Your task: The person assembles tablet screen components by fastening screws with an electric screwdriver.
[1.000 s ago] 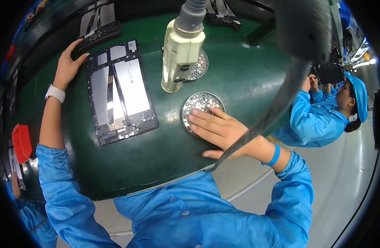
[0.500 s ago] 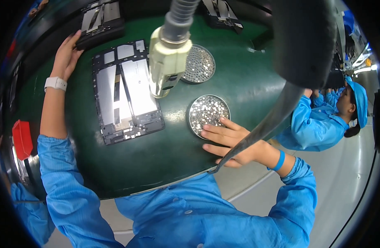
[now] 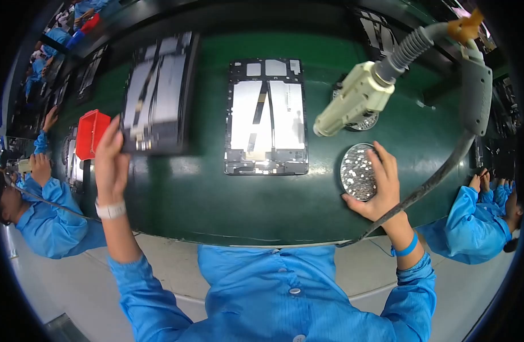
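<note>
My left hand has its fingers closed on the lower left edge of a thick black tray. In it lies an opened tablet with silver battery panels, blurred by motion. My right hand curves around the right side of a round dish of small shiny metal pieces, thumb at its near edge and fingers at its far edge. Between the hands, another opened tablet lies flat on the green table. A cream-coloured powered hand tool hangs above a second round dish, partly hiding it.
A red bin stands left of my left hand. The tool's dark cable crosses in front of my right wrist. Further opened tablets lie at the back. People in blue work at left and right.
The view has swung and levelled. My left hand has brought the black tray and tablet nearer. My right hand has gone from fingers spread over the dish to gripping its sides.
</note>
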Available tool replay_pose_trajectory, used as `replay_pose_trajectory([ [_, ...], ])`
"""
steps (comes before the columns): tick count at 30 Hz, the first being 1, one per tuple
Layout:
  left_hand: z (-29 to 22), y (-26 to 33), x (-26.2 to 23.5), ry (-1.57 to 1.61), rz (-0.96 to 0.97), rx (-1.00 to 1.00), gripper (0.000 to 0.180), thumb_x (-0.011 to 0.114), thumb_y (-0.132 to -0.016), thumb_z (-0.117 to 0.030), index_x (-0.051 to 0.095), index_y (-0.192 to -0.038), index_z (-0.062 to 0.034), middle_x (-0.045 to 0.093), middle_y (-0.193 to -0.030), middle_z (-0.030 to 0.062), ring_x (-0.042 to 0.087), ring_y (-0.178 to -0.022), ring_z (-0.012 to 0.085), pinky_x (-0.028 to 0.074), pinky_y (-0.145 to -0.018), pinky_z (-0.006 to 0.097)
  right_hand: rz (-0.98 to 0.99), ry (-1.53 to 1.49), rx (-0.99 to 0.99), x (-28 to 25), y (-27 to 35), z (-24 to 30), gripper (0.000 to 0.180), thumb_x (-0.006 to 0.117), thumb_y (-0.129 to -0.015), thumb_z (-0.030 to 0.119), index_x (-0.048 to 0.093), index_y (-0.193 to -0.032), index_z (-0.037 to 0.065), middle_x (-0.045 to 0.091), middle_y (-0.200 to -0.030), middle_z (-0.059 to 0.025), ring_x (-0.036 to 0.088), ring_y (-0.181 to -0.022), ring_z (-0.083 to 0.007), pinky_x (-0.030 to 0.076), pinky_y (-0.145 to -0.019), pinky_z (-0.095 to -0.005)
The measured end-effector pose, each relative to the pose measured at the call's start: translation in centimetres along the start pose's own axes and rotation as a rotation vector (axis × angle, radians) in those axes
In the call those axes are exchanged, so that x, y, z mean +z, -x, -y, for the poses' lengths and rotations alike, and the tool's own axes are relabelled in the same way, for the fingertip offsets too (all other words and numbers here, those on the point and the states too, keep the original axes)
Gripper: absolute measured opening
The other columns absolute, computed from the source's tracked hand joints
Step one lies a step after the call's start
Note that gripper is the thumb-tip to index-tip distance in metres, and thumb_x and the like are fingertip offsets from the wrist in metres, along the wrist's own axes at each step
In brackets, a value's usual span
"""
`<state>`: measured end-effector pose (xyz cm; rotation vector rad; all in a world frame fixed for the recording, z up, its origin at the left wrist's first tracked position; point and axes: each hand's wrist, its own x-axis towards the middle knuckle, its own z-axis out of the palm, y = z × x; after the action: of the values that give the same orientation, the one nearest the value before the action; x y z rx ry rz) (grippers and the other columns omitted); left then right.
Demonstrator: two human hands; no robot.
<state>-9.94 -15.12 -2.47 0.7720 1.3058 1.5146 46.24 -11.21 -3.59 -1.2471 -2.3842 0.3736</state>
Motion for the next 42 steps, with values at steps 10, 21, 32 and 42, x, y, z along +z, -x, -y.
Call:
replay_pose_trajectory([
  [10,3.1,9.1,-4.0,-0.126,-0.18,-0.051,0.051,0.055,-0.101,-0.006,0.039,-0.147,0.0082,0.051,-0.144,0.0199,0.056,-0.127,0.0237,0.044,-0.109,0.037,-0.012,0.015,0.076,0.6,-0.3,0.6,0.092,0.086,-0.065,0.043,0.051,-0.139,0.002,0.04,-0.146,-0.0303,0.041,-0.134,-0.048,0.038,-0.106,-0.0602],
  [21,2.0,6.9,8.5,-1.001,-0.084,0.507,0.023,0.061,-0.095,-0.003,0.067,-0.117,0.0045,0.069,-0.115,0.0147,0.065,-0.106,0.0236,0.049,-0.094,0.034,0.326,0.218,-0.131,-1.0,1.9,3.4,0.075,0.068,-0.084,0.05,0.049,-0.142,0.006,0.045,-0.15,-0.0209,0.038,-0.143,-0.0374,0.029,-0.113,-0.0609],
  [32,8.2,6.9,22.4,-1.054,0.61,1.033,0.026,0.075,-0.077,-0.005,0.07,-0.101,0.0013,0.066,-0.108,0.0105,0.062,-0.105,0.0294,0.052,-0.085,0.041,0.208,0.152,-0.16,-0.3,1.9,1.9,0.075,0.074,-0.08,0.038,0.048,-0.143,0.007,0.038,-0.155,-0.022,0.036,-0.144,-0.0395,0.031,-0.111,-0.0625],
  [42,9.7,7.8,22.9,-1.022,0.565,1.044,0.026,0.073,-0.074,0.007,0.069,-0.1,0.0059,0.066,-0.106,0.0133,0.062,-0.098,0.0329,0.055,-0.081,0.041,0.152,0.254,-0.006,0.2,1.1,2.6,0.081,0.071,-0.08,0.047,0.048,-0.144,0.003,0.041,-0.154,-0.019,0.036,-0.146,-0.0362,0.02,-0.117,-0.0593],
])
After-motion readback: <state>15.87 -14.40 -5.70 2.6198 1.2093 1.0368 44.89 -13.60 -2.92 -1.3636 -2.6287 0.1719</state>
